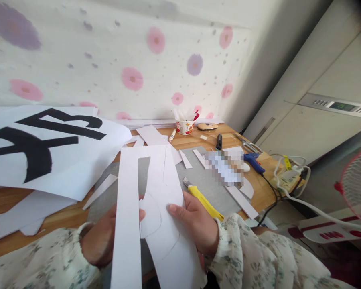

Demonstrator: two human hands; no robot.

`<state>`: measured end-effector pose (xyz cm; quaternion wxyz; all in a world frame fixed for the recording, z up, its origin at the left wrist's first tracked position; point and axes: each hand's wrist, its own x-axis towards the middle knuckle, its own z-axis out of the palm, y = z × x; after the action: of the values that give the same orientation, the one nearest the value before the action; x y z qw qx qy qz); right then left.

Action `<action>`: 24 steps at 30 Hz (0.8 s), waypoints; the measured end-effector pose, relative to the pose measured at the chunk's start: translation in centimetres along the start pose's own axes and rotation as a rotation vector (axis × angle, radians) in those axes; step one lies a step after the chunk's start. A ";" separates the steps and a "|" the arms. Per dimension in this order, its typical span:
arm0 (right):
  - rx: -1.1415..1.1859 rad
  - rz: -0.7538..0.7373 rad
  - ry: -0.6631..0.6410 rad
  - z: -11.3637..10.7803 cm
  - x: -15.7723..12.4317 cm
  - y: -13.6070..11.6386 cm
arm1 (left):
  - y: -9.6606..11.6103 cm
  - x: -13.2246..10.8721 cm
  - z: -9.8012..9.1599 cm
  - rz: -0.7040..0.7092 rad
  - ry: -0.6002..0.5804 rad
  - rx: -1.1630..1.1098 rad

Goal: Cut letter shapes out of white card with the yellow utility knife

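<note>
A white foam board sheet [128,208] with a long cut-out slot and curved pencil lines stands tilted up in front of me. My right hand [197,220] grips its right side, thumb on the front face and fingers behind. On the other side, my left hand [104,237] is mostly hidden behind the board's left strip; fingertips show through the slot, closed at the slot's edge. Just beyond my right hand, a yellow utility knife [204,202] lies on the grey cutting mat [195,176] with its blade end pointing away.
Printed paper with black strokes [60,160] covers the left of the wooden table. White offcuts [242,200] lie around the mat. Farther back are a patterned tub [185,126], a computer mouse [207,126] and scissors [249,144]. A blue glue gun [254,162] and power strip [290,176] are at right.
</note>
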<state>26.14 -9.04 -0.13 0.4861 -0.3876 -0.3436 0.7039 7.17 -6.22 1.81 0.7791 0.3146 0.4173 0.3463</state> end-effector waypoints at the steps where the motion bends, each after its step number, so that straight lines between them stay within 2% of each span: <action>1: -0.001 -0.001 0.002 0.0 0.0 0.0 | 0.0 0.0 -0.1 -0.015 -0.030 0.000; 4: -0.009 -0.010 0.001 -0.1 0.0 0.0 | 0.0 0.1 -0.3 -0.026 -0.090 0.025; 6: -0.011 -0.010 0.002 -0.1 -0.2 0.0 | -0.2 0.1 -0.3 -0.028 -0.089 0.045; 8: -0.009 -0.008 -0.002 -0.1 -0.3 0.0 | -0.5 -0.1 -0.2 0.011 -0.014 0.062; 11: -0.004 -0.013 -0.018 0.0 -0.4 0.0 | -0.9 -0.2 -0.2 0.079 0.158 0.087; 12: -0.004 -0.014 -0.020 0.0 -0.4 -0.1 | -0.9 -0.2 -0.3 0.078 0.176 0.090; 18: 0.000 -0.018 -0.036 0.1 -0.5 -0.3 | -0.9 0.2 -0.8 0.032 -0.014 0.086; 22: -0.004 -0.051 -0.064 0.1 -0.5 -0.3 | -0.9 0.0 -0.5 0.042 -0.030 0.075; 24: -0.012 -0.057 -0.068 0.0 -0.4 -0.2 | -0.9 -0.1 -0.2 0.058 0.022 0.068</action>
<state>26.31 -9.39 0.15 0.4914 -0.3564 -0.3751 0.7006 7.19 -6.80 1.07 0.7530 0.3491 0.4281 0.3575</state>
